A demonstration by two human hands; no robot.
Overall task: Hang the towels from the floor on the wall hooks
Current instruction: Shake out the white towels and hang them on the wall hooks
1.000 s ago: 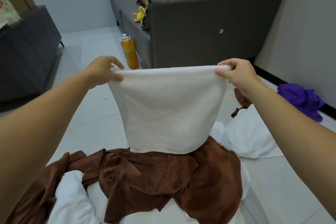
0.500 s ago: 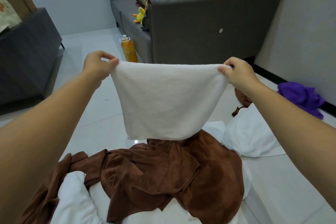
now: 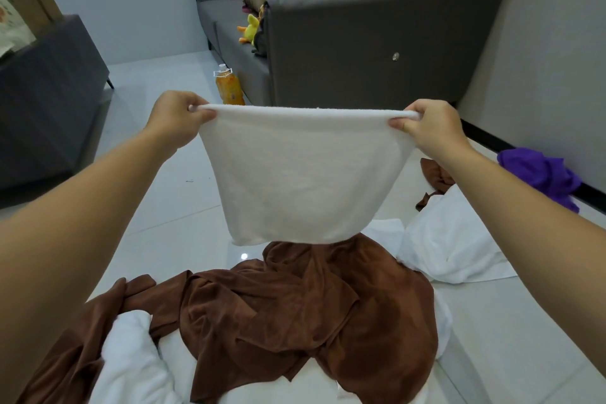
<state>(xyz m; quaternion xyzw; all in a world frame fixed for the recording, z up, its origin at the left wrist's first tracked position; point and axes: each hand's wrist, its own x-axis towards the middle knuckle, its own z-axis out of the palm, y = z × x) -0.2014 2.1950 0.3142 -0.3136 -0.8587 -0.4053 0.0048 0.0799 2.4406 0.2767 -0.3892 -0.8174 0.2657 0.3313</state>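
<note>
The tiled floor (image 3: 164,233) carries the towels not yet hung. The grey sofa (image 3: 360,43) stands beyond it, and no wall hook is in view. The brown towel (image 3: 311,311) is the largest item, spread in loose creased folds directly below the working area and lying over white fabric. Judge it limp, fairly heavy for its spread, and likely to drag neighbouring cloth when lifted. The white towel (image 3: 301,174) is the item in hand. It hangs clear of the floor in front of the person, above the brown towel, with its top edge stretched level between both hands and its body hanging flat, apparently doubled. Judge it light, soft, thick-piled and non-slippery; it holds no shape unsupported and sags wherever tension is released. A second white towel (image 3: 452,249) lies bunched on the floor to the right, and a purple towel (image 3: 541,174) lies crumpled at the wall base further right. The left hand (image 3: 173,118) pinches the left top corner, fingers curled round the rolled edge; the right hand (image 3: 429,125) pinches the right top corner likewise. Recommended hold: grip both top corners, or gather the midpoint of the top edge, so that a single fold presents to a hook. Whether a hanging loop is fitted cannot be told. An orange bottle (image 3: 229,88) stands beside the sofa, well apart from the work.
</note>
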